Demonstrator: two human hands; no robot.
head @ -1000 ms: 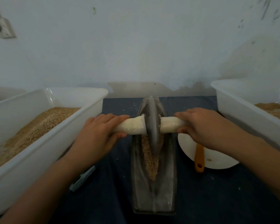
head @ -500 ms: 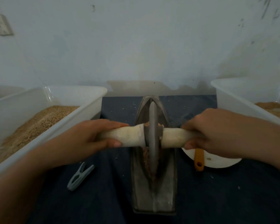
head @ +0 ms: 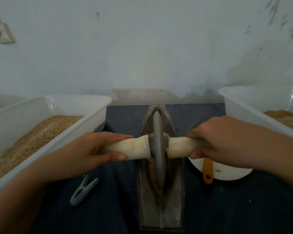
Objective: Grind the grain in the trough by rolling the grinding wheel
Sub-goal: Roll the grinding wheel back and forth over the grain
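Note:
A dark metal boat-shaped trough (head: 161, 210) lies lengthwise on the dark blue cloth, straight ahead of me. The grey grinding wheel (head: 158, 149) stands upright in its groove, about mid-length. A pale cloth-wrapped handle (head: 134, 148) runs through the wheel to both sides. My left hand (head: 93, 149) grips the left end and my right hand (head: 215, 141) grips the right end. Brown grain (head: 153, 171) lies in the groove just left of the wheel and towards me.
A white tub (head: 85, 122) with grain stands at the left, another white tub (head: 243, 108) at the right. A white plate (head: 227, 173) with an orange-handled tool (head: 207, 171) lies right of the trough. A grey clothes peg (head: 83, 190) lies at the left. The wall is close behind.
Both hands have rolled the wheel towards me along the trough, from the far part to about mid-length. Less grain shows in front of the wheel.

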